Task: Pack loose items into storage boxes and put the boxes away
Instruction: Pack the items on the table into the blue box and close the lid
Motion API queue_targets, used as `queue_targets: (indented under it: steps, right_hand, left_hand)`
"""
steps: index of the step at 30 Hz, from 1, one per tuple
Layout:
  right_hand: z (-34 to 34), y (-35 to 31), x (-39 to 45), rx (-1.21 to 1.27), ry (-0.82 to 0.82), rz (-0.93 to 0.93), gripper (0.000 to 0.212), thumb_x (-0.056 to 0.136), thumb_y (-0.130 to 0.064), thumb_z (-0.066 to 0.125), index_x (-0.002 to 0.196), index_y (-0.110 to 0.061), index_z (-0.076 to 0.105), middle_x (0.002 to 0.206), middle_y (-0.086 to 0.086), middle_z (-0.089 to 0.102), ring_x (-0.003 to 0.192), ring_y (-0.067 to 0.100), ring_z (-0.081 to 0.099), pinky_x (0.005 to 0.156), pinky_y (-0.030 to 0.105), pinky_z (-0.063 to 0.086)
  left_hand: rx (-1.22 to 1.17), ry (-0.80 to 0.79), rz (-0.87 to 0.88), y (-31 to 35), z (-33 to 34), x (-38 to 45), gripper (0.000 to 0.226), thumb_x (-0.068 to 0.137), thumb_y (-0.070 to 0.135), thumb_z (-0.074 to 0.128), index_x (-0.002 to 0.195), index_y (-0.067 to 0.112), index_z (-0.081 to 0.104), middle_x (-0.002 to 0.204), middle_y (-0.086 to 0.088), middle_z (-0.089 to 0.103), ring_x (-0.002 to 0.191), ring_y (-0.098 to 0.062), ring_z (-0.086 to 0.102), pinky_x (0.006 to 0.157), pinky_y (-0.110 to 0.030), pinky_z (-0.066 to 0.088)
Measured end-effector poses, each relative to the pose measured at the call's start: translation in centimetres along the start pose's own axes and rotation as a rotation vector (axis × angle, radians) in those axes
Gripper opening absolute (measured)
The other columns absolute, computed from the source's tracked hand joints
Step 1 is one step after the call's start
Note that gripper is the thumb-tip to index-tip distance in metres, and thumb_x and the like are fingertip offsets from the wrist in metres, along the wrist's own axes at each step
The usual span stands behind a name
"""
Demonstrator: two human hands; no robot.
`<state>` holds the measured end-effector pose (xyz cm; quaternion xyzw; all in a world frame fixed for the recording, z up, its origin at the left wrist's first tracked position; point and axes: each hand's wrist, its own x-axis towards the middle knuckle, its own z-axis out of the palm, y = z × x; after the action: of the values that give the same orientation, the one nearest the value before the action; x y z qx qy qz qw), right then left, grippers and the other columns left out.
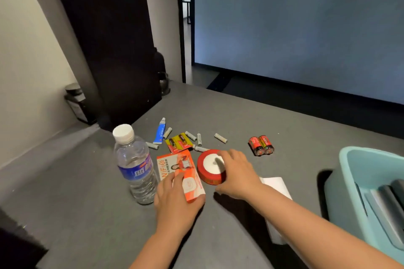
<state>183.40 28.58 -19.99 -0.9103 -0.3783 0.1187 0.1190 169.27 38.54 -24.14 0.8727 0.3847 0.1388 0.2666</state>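
1. We see our left hand (175, 201) at the near end of the orange card packet (178, 170), thumb on top and fingers curled under the near right corner, so it pinches the packet. The packet's long axis runs from near right to far left, away from the hand.
2. Our right hand (237, 172) lies on the red ribbon spool (210, 167), fingers spread over its far right rim and thumb against its near side. It looks like a loose hold around the spool; how firm it is we cannot tell.
3. The spool sits just right of the packet, nearly touching it, and both lie flat on the bench (240, 116).
4. The relation that matters: the teal storage box (349, 166) stands to the right, well apart from the spool, with the right arm between them. We judge the right hand the nearer one for carrying the spool over; the left hand's packet must travel farther, across the right forearm's line.
5. Farther off lie loose white batteries (220, 138), a yellow battery pack (178, 142), a blue tube (160, 131) and two red batteries (261, 145), all still unpacked. A water bottle (135, 166) stands just left of the packet.
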Motion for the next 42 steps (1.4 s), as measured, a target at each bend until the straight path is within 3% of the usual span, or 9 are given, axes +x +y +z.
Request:
queue_targets:
  steps: [4, 8, 17, 20, 24, 28, 33, 38, 42]
  right_hand:
    - [1.6, 0.5, 4.2, 0.006, -0.128, 0.077, 0.114, 0.053, -0.039, 0.086, 0.146, -0.026, 0.021, 0.147, 0.007, 0.027, 0.139, 0.029, 0.022, 0.108, 0.044, 0.036]
    - [1.7, 1.0, 5.3, 0.063, -0.174, 0.004, 0.115, 0.053, -0.037, 0.089, 0.146, -0.020, 0.024, 0.146, 0.004, 0.031, 0.136, 0.027, 0.028, 0.108, 0.042, 0.037]
    - [-4.5, 1.3, -2.9, 0.248, 0.188, 0.053, 0.101, 0.054, -0.035, 0.087, 0.140, -0.022, 0.034, 0.132, 0.000, 0.040, 0.125, 0.022, 0.032, 0.101, 0.033, 0.039]
    - [-7.5, 2.7, -8.2, 0.310, 0.263, 0.036, 0.103, 0.057, -0.032, 0.087, 0.143, -0.027, 0.030, 0.137, -0.007, 0.035, 0.128, 0.016, 0.027, 0.102, 0.028, 0.035]
    - [-10.8, 6.0, -15.4, 0.362, 0.353, 0.127, 0.108, 0.059, -0.031, 0.086, 0.147, -0.035, 0.023, 0.139, -0.019, 0.028, 0.129, 0.003, 0.021, 0.102, 0.021, 0.027]
    - [-13.4, 11.6, -20.1, 0.253, 0.422, 0.292, 0.106, 0.056, -0.032, 0.086, 0.145, -0.034, 0.028, 0.131, -0.020, 0.032, 0.126, 0.005, 0.025, 0.098, 0.023, 0.029]
    - [-13.4, 18.8, -21.3, 0.105, 0.347, 0.492, 0.107, 0.054, -0.031, 0.086, 0.146, -0.024, 0.032, 0.140, -0.009, 0.039, 0.129, 0.017, 0.028, 0.102, 0.029, 0.034]
    - [-13.0, 22.4, -19.7, -0.294, 0.224, 0.447, 0.100, 0.049, -0.038, 0.082, 0.138, -0.025, 0.037, 0.135, -0.008, 0.040, 0.124, 0.021, 0.035, 0.096, 0.031, 0.035]
    - [-12.4, 23.3, -16.7, -0.516, 0.058, 0.309, 0.089, 0.055, -0.035, 0.081, 0.133, -0.019, 0.042, 0.132, 0.001, 0.039, 0.120, 0.025, 0.035, 0.099, 0.034, 0.035]
  left_hand:
    - [0.172, 0.030, -0.020, 0.4, 1.7, 0.4, 0.092, 0.071, 0.074, 0.049, 0.146, 0.030, 0.017, 0.151, 0.002, 0.020, 0.138, -0.020, 0.015, 0.110, -0.040, 0.015]
    - [0.241, 0.082, 0.017, 0.7, 3.0, 0.9, 0.087, 0.071, 0.071, 0.053, 0.142, 0.026, 0.032, 0.143, -0.002, 0.035, 0.130, -0.023, 0.028, 0.101, -0.047, 0.026]
    - [0.166, -0.028, -0.065, 2.5, 2.8, 1.7, 0.089, 0.069, 0.057, 0.064, 0.143, 0.030, 0.024, 0.145, -0.002, 0.024, 0.133, -0.026, 0.017, 0.101, -0.055, 0.028]
    - [0.070, -0.037, -0.078, 2.7, 2.6, 2.1, 0.092, 0.056, 0.055, 0.070, 0.138, 0.027, 0.037, 0.143, -0.007, 0.033, 0.131, -0.031, 0.024, 0.104, -0.058, 0.028]
    - [0.009, -0.023, 0.080, 3.7, 2.1, 1.4, 0.091, 0.044, 0.065, 0.053, 0.126, 0.026, 0.044, 0.130, -0.010, 0.048, 0.119, -0.038, 0.044, 0.097, -0.061, 0.039]
    - [-0.131, 0.053, 0.196, 9.6, 0.7, -1.5, 0.083, 0.046, 0.055, 0.060, 0.124, 0.030, 0.049, 0.134, -0.003, 0.047, 0.124, -0.035, 0.039, 0.101, -0.055, 0.035]
    - [-0.260, -0.032, 0.464, 16.8, 1.2, -6.4, 0.075, 0.053, 0.056, 0.053, 0.126, 0.038, 0.047, 0.135, 0.011, 0.039, 0.124, -0.017, 0.028, 0.088, -0.041, 0.028]
    - [-0.334, -0.113, 0.585, 21.1, 3.1, -8.9, 0.074, 0.053, 0.060, 0.047, 0.124, 0.042, 0.043, 0.129, 0.020, 0.036, 0.124, -0.010, 0.026, 0.088, -0.035, 0.026]
    - [-0.362, -0.145, 0.613, 22.6, 3.6, -9.5, 0.069, 0.061, 0.054, 0.059, 0.127, 0.043, 0.041, 0.131, 0.022, 0.034, 0.122, -0.006, 0.024, 0.088, -0.033, 0.026]
